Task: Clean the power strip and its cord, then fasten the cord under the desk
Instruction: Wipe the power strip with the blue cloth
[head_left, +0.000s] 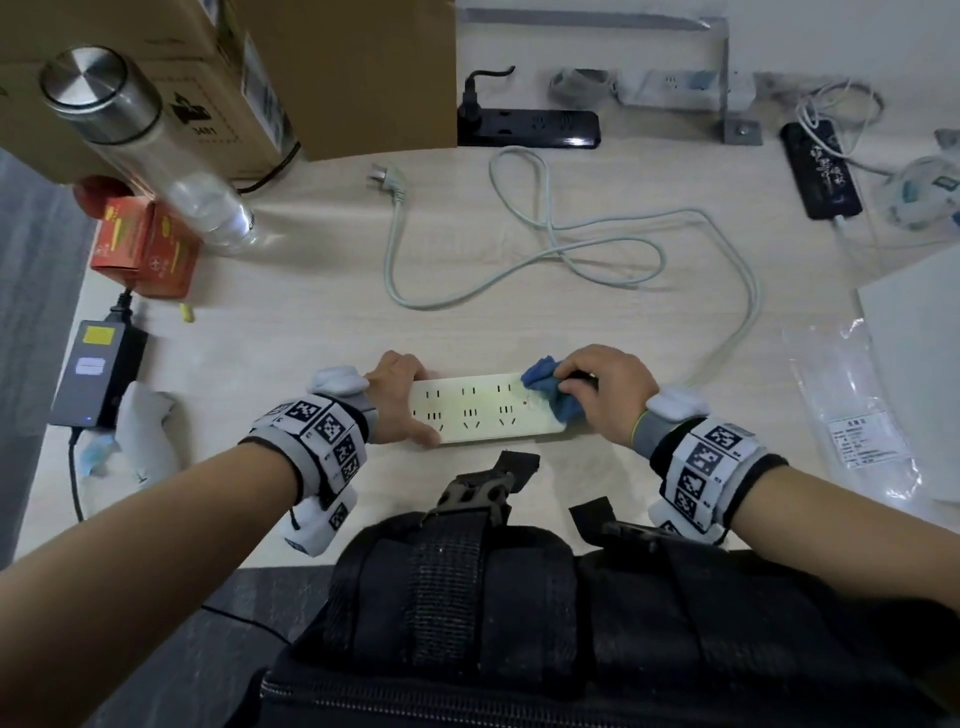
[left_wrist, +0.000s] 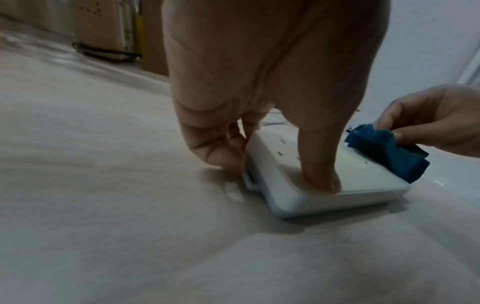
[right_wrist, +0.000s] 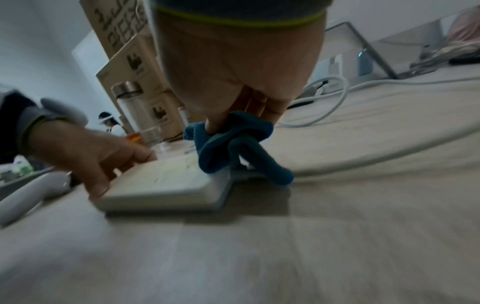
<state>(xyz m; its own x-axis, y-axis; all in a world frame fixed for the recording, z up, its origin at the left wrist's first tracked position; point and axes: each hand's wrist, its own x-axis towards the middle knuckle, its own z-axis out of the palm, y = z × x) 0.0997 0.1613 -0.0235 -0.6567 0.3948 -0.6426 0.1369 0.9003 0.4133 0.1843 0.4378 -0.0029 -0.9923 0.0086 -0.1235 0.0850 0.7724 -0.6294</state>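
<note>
A white power strip (head_left: 480, 408) (left_wrist: 324, 181) (right_wrist: 166, 181) lies flat on the desk near its front edge. My left hand (head_left: 397, 400) (left_wrist: 259, 123) (right_wrist: 85, 156) grips its left end, thumb on the near edge and fingers at the end and far side. My right hand (head_left: 602, 389) (right_wrist: 241, 82) (left_wrist: 428, 127) pinches a crumpled blue cloth (head_left: 550, 392) (left_wrist: 389, 152) (right_wrist: 233, 144) that rests on the strip's right end. The strip's pale cord (head_left: 571, 244) (right_wrist: 337, 115) runs from under the right hand, loops across the desk and ends in a loose plug (head_left: 387, 182).
Cardboard boxes (head_left: 260, 67), a steel-capped bottle (head_left: 145, 140) and red cartons (head_left: 143, 247) stand back left. A laptop adapter (head_left: 96, 374) lies left. Black power strips (head_left: 530, 127) (head_left: 823, 174) sit at the back. A plastic bag (head_left: 852, 410) lies right. A black bag (head_left: 519, 597) presses against the desk's front edge.
</note>
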